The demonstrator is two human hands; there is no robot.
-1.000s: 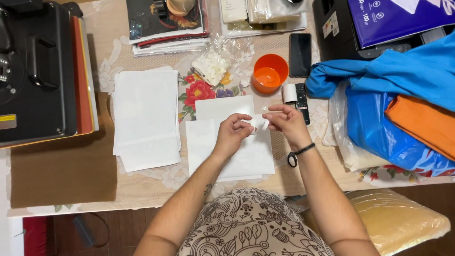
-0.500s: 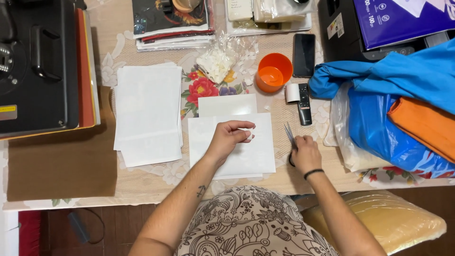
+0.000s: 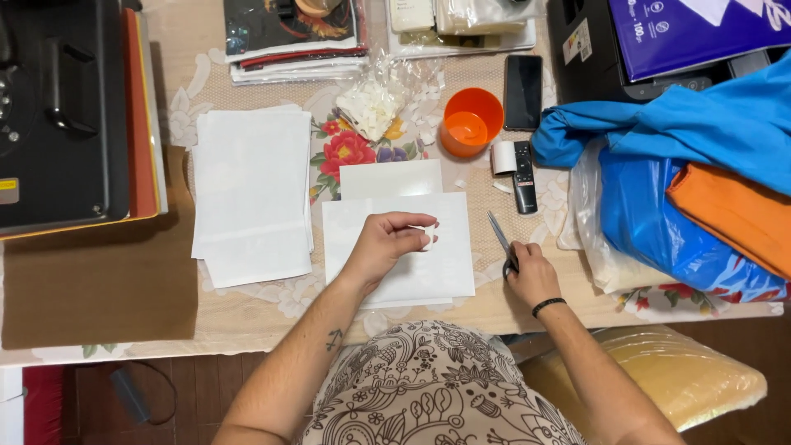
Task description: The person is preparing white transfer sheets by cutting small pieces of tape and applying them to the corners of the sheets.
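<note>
Head view: scissors (image 3: 501,241) are gripped by the right hand (image 3: 531,276) at right of centre, blades pointing up, away from the body. A small white scrap (image 3: 428,240) is pinched in the left hand (image 3: 389,243), over a white sheet (image 3: 449,272) at centre. A purple box (image 3: 692,29) with a white label sits upper right. An orange cup (image 3: 470,124) stands above.

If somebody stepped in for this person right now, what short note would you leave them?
Left hand: rests on the white sheet, pinching a small white piece at its fingertips.
Right hand: on the scissors, which lie on the table right of the sheet, blades pointing away.
Nearby: stack of white sheets to the left, orange cup and tape roll beyond.
Done: no cut visible on the sheet.
Left: cannot tell.
</note>
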